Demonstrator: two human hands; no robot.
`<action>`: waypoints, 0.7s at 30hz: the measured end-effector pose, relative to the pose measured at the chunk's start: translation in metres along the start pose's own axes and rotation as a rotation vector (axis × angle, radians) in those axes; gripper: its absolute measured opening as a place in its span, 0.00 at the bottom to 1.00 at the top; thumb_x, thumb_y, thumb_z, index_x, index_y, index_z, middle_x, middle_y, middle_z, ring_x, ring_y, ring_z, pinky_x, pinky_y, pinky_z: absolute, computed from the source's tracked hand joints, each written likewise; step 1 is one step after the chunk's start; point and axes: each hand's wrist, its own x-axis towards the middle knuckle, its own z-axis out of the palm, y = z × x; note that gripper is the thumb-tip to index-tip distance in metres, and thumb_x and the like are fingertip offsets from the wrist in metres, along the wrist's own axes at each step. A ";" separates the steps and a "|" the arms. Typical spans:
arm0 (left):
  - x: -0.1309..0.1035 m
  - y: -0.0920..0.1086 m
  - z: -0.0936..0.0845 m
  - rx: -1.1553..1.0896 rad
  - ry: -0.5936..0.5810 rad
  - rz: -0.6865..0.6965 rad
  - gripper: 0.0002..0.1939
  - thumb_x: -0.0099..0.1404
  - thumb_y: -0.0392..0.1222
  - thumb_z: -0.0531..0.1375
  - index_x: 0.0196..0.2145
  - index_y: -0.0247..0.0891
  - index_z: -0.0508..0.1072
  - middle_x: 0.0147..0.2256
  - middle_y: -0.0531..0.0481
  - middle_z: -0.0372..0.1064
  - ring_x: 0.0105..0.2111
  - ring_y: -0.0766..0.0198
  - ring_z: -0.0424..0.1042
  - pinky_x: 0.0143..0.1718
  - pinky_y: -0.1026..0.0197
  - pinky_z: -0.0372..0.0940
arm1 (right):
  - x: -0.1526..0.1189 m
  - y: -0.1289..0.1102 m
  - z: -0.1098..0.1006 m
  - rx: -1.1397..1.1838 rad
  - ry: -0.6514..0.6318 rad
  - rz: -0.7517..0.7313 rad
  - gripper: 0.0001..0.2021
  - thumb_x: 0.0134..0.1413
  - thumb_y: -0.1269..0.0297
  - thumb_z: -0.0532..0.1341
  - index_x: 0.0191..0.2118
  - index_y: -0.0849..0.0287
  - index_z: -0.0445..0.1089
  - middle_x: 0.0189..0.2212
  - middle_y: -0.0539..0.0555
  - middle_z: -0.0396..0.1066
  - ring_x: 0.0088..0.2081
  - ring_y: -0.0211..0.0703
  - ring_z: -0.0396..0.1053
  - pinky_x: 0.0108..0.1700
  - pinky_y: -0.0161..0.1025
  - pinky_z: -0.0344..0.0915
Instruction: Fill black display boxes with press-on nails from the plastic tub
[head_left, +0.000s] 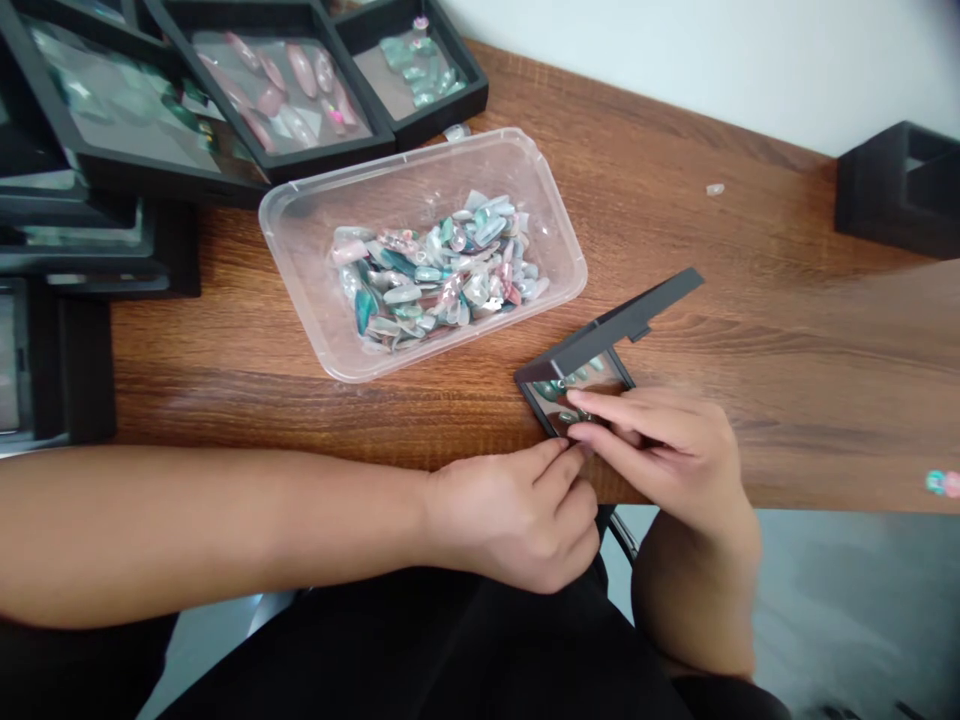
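A small black display box (540, 408) stands at the table's front edge with its black lid (619, 325) tilted up. Green false nails (551, 390) lie in rows inside it. My right hand (667, 445) reaches into the box from the right, thumb and forefinger bent round a small false nail (568, 416). Against the box's near edge, my left hand (525, 510) is closed, its knuckles up. Whatever its fingertips hold is hidden.
Behind the hands sits a clear plastic tub (300, 255) heaped with loose false nails (442, 270). Black display boxes (382, 130) are stacked at the left and back. A black holder (892, 190) stands at the far right. One loose clear piece (715, 189) lies on the wooden table (780, 350).
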 end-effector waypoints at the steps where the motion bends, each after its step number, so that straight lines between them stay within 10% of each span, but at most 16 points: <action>1: 0.000 0.000 0.000 -0.007 -0.003 0.002 0.09 0.66 0.37 0.58 0.30 0.36 0.78 0.33 0.45 0.80 0.41 0.52 0.82 0.42 0.55 0.79 | -0.002 0.001 0.001 -0.007 0.046 0.017 0.16 0.57 0.69 0.68 0.51 0.51 0.77 0.20 0.43 0.66 0.24 0.32 0.65 0.32 0.34 0.65; 5: -0.001 0.000 0.000 -0.025 -0.016 0.006 0.09 0.66 0.38 0.58 0.31 0.35 0.77 0.33 0.45 0.80 0.44 0.50 0.81 0.43 0.54 0.79 | -0.006 0.007 0.007 -0.062 0.187 0.048 0.13 0.55 0.71 0.68 0.46 0.53 0.78 0.18 0.42 0.57 0.22 0.31 0.60 0.30 0.34 0.61; 21: 0.000 0.000 -0.002 -0.026 -0.026 -0.007 0.09 0.66 0.37 0.58 0.31 0.36 0.78 0.31 0.48 0.79 0.42 0.51 0.82 0.42 0.56 0.79 | -0.004 0.012 0.007 -0.054 0.086 -0.083 0.08 0.54 0.69 0.70 0.41 0.55 0.79 0.24 0.48 0.72 0.25 0.34 0.62 0.30 0.36 0.60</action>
